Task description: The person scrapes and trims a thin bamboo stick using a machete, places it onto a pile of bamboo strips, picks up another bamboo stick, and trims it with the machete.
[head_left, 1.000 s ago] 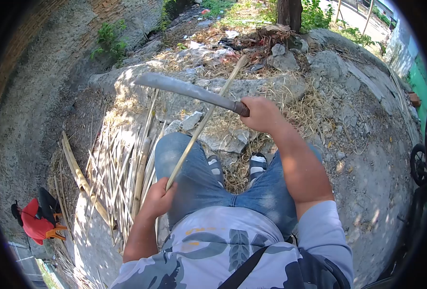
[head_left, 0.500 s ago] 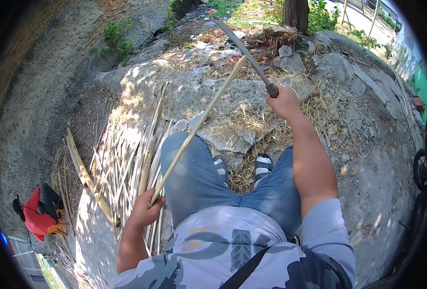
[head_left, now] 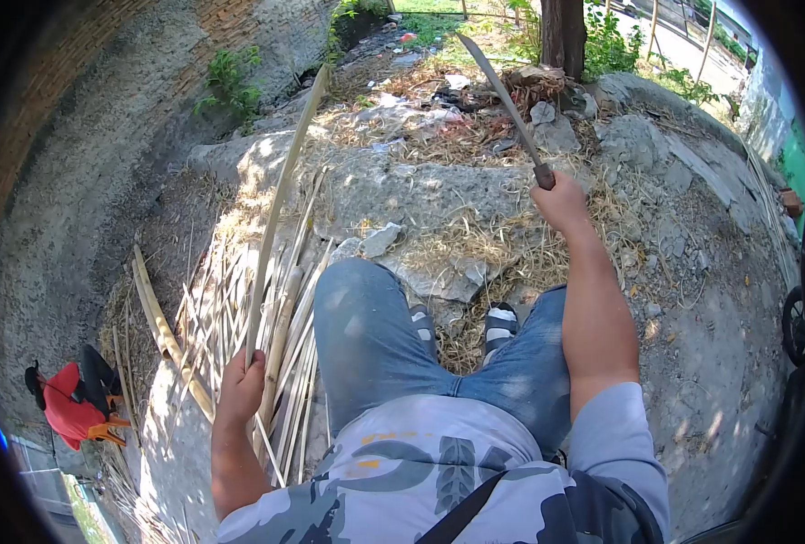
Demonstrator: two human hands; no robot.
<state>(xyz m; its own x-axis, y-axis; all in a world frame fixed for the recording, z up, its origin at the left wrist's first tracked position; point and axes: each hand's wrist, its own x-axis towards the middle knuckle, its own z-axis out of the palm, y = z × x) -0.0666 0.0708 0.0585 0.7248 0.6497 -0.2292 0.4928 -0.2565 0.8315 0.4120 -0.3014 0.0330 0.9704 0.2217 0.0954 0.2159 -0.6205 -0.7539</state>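
Observation:
My left hand (head_left: 242,385) is wrapped round the lower end of a long bamboo strip (head_left: 277,204), which points up and away from me. In my right hand (head_left: 562,201) is the dark handle of a machete (head_left: 504,95), its long blade slanting up and to the left. Blade and strip are well apart. Below and beside my left hand lies a pile of thin split bamboo strips (head_left: 210,313). A thicker bamboo pole (head_left: 282,331) rests among them, close to my left knee.
A split bamboo length (head_left: 168,340) lies left of the pile. Ahead, a rough stone ledge (head_left: 411,195) is strewn with shavings (head_left: 475,240). A tree trunk (head_left: 563,36) stands beyond. Someone in a red shirt (head_left: 71,408) sits far left, and a wheel (head_left: 793,325) shows at right.
My left hand has moved left and the bamboo strip has swung left, away from the machete. My right hand has shifted slightly right with the machete. The view has tilted a little.

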